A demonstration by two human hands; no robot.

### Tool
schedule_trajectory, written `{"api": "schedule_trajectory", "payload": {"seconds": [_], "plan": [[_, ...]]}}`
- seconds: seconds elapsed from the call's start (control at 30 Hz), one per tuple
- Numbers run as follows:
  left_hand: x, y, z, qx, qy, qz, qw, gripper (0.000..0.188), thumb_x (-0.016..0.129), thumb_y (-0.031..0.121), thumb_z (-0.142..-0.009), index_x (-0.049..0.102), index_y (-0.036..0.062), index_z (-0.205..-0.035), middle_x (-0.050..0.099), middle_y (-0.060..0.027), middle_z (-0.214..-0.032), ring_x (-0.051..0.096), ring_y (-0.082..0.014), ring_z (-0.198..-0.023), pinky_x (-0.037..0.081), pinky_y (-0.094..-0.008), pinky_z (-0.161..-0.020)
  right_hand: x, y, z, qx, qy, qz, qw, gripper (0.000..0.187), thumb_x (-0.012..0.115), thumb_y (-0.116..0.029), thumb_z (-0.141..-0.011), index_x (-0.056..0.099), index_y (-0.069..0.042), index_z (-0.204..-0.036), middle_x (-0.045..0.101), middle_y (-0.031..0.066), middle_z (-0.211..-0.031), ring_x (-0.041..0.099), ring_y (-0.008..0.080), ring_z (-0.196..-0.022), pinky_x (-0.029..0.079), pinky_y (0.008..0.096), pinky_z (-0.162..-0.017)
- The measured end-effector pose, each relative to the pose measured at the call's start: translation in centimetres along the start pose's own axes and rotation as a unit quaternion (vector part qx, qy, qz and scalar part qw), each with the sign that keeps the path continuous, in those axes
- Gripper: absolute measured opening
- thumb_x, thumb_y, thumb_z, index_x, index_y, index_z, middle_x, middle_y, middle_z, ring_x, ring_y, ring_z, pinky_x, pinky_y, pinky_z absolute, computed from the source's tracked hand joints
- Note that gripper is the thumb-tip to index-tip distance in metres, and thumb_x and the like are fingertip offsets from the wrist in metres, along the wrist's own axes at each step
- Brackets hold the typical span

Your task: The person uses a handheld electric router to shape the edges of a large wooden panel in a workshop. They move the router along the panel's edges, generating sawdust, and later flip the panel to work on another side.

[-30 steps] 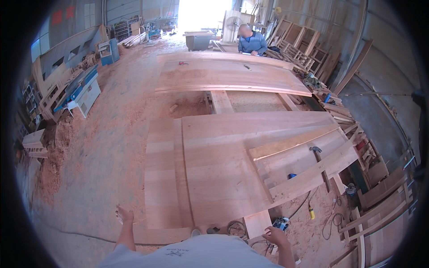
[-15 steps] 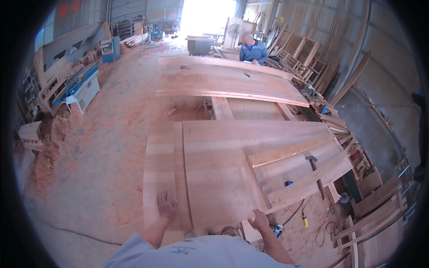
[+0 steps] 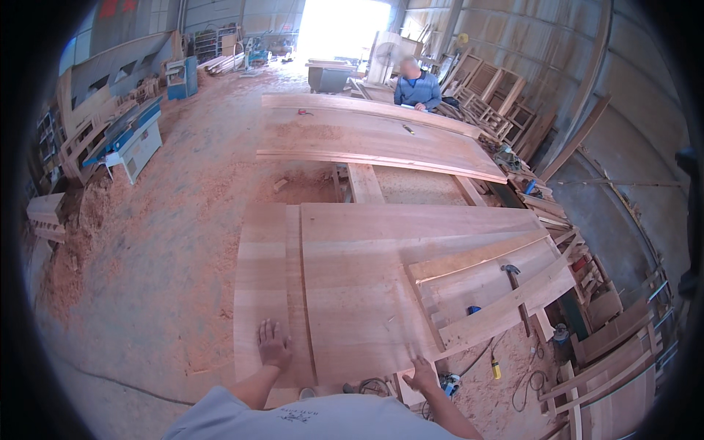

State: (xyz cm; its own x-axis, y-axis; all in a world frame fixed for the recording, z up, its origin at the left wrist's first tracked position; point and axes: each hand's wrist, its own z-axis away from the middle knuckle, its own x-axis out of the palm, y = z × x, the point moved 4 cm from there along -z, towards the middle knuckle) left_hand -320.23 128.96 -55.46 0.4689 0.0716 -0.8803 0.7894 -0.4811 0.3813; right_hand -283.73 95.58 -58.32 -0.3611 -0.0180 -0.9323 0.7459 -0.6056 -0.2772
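A large pale wooden panel (image 3: pixel 352 293) lies flat before me, with a narrower board (image 3: pixel 262 264) along its left side. My left hand (image 3: pixel 274 347) rests palm down on that narrower board, fingers spread. At the panel's near right corner, my right hand (image 3: pixel 421 375) touches the edge with its fingers apart. On the panel's right part is a framed recess edged by wooden strips (image 3: pixel 480 257). A claw hammer (image 3: pixel 518 293) lies across the right strip, its handle jutting past the edge. Beside it sits a small blue object (image 3: pixel 474 310), too small to make out.
Beyond, a second long panel (image 3: pixel 352 136) carries a small red item (image 3: pixel 303 112) and a yellow-black tool (image 3: pixel 408 129). A person (image 3: pixel 418 89) stands behind it. Cables and a yellow-handled tool (image 3: pixel 496 369) lie on the dusty floor at right. A blue-topped machine (image 3: pixel 132 139) stands left.
The view has shifted slightly, so the near panel and hammer appear a little lower. My right hand has drawn slightly nearer to me; my left hand stays flat on the board.
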Motion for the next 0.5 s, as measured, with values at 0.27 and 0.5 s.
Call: {"api": "schedule_trajectory", "payload": {"seconds": [0.27, 0.5], "plan": [[-0.71, 0.80, -0.03, -0.008, -0.006, 0.007, 1.000, 0.062, 0.067, 0.036, -0.091, 0.056, 0.0000, -0.141, 0.040, -0.0257, -0.158, 0.029, -0.0412, -0.152, 0.016, -0.0533, -0.128, -0.28, 0.62, -0.30, -0.001, -0.010, -0.021, 1.000, 0.082, 0.083, -0.043, -0.081, 0.052, -0.007, -0.147, 0.044, 0.0194, -0.159, 0.038, 0.0361, -0.149, 0.035, 0.0427, -0.123], [-0.53, 0.91, 0.22, -0.010, -0.017, 0.006, 1.000, 0.063, 0.066, 0.037, -0.092, 0.055, 0.0005, -0.143, 0.038, -0.0253, -0.160, 0.027, -0.0410, -0.153, 0.016, -0.0534, -0.128, -0.60, 0.82, -0.15, -0.006, -0.004, -0.027, 1.000, 0.080, 0.084, -0.043, -0.081, 0.054, -0.007, -0.147, 0.044, 0.0188, -0.160, 0.039, 0.0365, -0.148, 0.036, 0.0425, -0.122]]}}
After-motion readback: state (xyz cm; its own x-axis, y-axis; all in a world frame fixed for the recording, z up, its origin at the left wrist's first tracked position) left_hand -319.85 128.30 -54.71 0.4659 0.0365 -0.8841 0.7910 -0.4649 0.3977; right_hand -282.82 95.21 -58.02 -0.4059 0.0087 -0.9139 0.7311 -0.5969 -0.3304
